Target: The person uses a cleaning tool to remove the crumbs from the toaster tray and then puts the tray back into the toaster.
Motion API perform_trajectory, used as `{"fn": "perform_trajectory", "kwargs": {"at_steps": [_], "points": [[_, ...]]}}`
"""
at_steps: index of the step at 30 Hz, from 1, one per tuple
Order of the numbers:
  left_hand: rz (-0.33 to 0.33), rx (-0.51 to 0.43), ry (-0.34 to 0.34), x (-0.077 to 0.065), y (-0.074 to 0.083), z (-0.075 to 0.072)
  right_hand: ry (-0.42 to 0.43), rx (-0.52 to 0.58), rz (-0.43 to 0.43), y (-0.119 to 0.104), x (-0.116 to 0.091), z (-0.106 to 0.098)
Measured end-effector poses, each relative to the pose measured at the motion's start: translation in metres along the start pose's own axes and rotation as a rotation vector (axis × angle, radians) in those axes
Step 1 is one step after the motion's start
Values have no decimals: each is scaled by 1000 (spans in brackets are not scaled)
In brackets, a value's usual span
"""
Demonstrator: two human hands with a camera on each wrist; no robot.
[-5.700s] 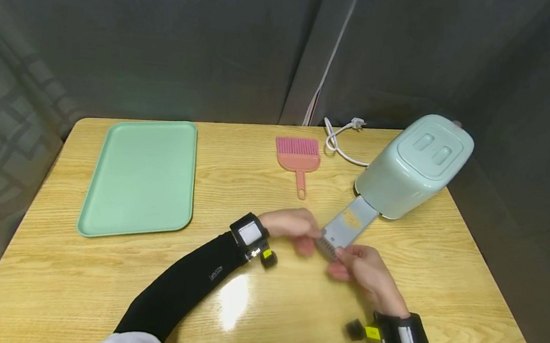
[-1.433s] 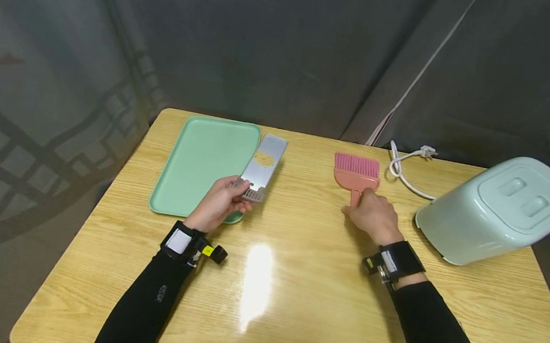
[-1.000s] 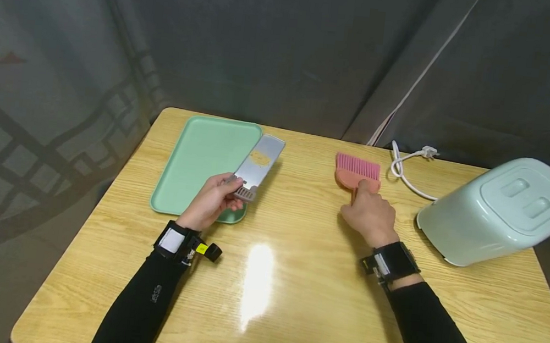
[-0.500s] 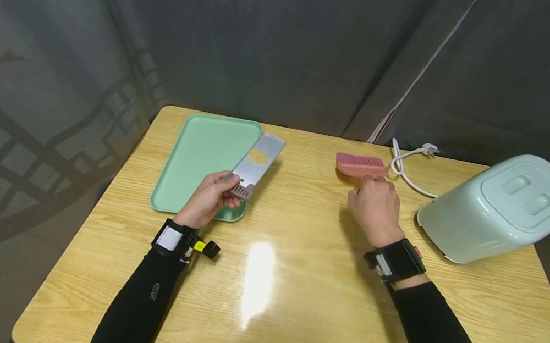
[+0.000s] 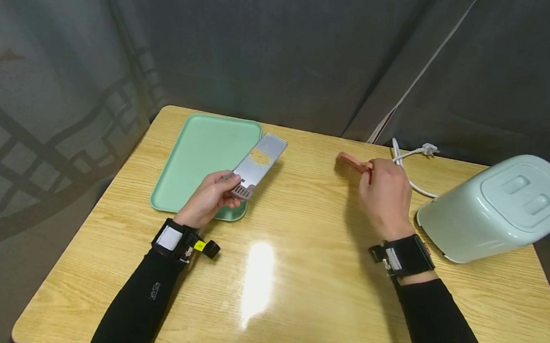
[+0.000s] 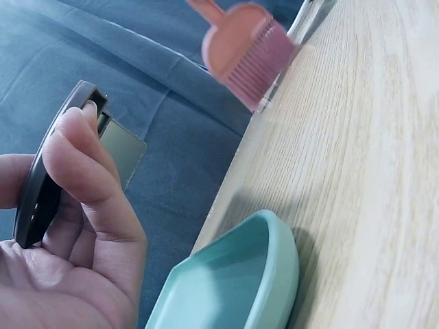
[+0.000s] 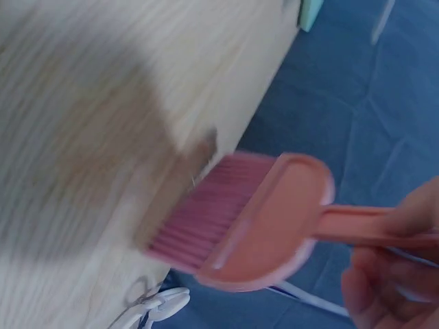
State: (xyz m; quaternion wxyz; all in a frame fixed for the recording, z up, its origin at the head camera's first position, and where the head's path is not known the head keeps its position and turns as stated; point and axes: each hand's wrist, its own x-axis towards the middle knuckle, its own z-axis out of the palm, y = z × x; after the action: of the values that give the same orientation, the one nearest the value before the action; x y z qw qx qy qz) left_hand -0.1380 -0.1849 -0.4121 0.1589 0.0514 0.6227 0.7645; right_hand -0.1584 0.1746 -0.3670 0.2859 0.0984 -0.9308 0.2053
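Observation:
My left hand (image 5: 206, 201) pinches the grey slotted end of a flat metal crumb tray (image 5: 273, 142), thumb on top. Yellow crumbs (image 5: 259, 157) lie in a patch on it. The crumb tray is held over the right edge of a green serving tray (image 5: 207, 151). In the left wrist view the fingers curl under the crumb tray's dark end (image 6: 48, 164). My right hand (image 5: 386, 196) grips the handle of a small pink brush (image 7: 274, 229), raised off the table and turned edge-on to the head camera. Its bristles (image 7: 212, 212) point toward the tabletop in the right wrist view.
A pale green toaster (image 5: 494, 215) lies tipped at the right, beyond my right hand. Its white cord (image 5: 422, 188) and plug (image 5: 428, 149) lie at the back. The wooden table (image 5: 304, 285) ends at a dark curtain (image 5: 266, 55).
The crumb tray, earlier at the toaster, is now by the serving tray in my left hand. My right hand has taken hold of the brush, lifted it and tilted it.

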Motion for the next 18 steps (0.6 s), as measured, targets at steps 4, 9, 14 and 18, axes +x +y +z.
{"fn": "perform_trajectory", "kwargs": {"at_steps": [4, 9, 14, 18], "points": [[-2, 2, 0, -1, 0, 0, 54, 114, 73, -1, 9, -5], [-2, 0, 2, -2, 0, 0, 44, 167, 145, 1, 14, -6], [4, -11, 0, -3, 0, 0, -16, 198, 196, 3, 12, -3], [15, -27, 1, -4, 0, -1, -77, 194, 191, 6, 10, -1]]}}
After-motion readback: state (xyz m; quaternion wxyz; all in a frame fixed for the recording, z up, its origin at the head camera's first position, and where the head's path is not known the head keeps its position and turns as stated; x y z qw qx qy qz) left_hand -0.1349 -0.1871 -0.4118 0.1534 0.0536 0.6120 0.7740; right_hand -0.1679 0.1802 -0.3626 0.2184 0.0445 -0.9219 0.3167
